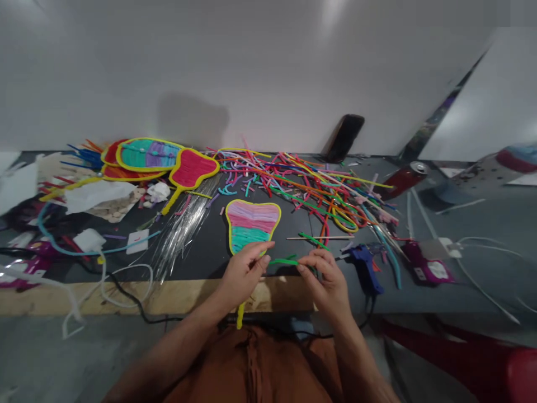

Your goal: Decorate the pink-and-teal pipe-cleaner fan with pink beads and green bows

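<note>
A short green pipe cleaner (283,261) stretches between my two hands at the table's front. My left hand (245,271) pinches its left end between thumb and fingers, while my right hand (325,278) grips the other end. Just beyond my left hand lies a wing-shaped piece (253,221) filled with lilac, pink and teal pipe cleaners and edged in yellow. My left hand and wrist cover its lower part, and its yellow stem (240,316) sticks out below, over the table edge. Beyond my right hand are a thin stick (308,238) and another green pipe cleaner (312,240).
A blue glue gun (366,270) lies right of my right hand. Behind is a heap of loose pipe cleaners (293,184), with a phone (344,137) against the wall and a red can (405,179). Finished pieces (193,169), silver tinsel (184,226) and white cables (126,302) are left.
</note>
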`<state>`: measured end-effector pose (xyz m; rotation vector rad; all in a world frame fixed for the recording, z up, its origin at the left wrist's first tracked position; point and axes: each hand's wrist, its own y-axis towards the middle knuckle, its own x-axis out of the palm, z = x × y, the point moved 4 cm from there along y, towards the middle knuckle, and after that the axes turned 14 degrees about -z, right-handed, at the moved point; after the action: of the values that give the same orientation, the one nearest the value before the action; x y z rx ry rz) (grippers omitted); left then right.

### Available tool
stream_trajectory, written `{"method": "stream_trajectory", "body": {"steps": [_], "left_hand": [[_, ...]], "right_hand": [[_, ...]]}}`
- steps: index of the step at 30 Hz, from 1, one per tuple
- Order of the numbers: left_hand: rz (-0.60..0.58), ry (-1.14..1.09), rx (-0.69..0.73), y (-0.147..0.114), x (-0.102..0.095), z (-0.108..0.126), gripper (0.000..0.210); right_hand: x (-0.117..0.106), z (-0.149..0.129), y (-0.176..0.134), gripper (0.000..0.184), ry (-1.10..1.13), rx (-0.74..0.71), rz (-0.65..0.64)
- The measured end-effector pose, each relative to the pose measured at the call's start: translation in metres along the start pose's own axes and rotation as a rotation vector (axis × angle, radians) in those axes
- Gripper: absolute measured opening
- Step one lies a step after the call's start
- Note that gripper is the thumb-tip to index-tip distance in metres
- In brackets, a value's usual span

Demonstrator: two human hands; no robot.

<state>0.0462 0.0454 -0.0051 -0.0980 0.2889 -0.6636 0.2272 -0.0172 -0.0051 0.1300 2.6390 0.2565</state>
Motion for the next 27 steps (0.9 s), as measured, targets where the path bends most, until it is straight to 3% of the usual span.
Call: {"method": "stream_trajectory", "body": {"steps": [4,8,11,15,20,27], "left_hand": [[-0.110,0.209,0.060,-0.001,0.006,0.016,0.023],[-0.228,0.386,0.024,-0.005,0.013,0.011,0.021],[-0.157,0.448,0.028,-0.007,0.012,0.003,0.022],[-0.077,0.425,0.063,-0.009,0.009,0.000,0.022],[-0.033,0.408,0.076,-0.010,0.004,0.000,0.020],[0.018,0.395,0.088,0.003,-0.005,-0.001,0.024]], "right_hand": [[0.003,-0.002,-0.006,0.011,-0.105,-0.044,-0.145],[0.009,0.005,-0.012,0.016,-0.230,-0.060,-0.308],[0.006,0.016,-0.004,0.022,-0.471,-0.034,-0.376],[0.003,0.028,0.026,0.028,-0.759,0.015,-0.364],[0.020,0.033,0.063,0.022,-0.898,0.069,-0.460],[0.032,0.037,0.072,0.019,-1.045,-0.010,-0.507]]}}
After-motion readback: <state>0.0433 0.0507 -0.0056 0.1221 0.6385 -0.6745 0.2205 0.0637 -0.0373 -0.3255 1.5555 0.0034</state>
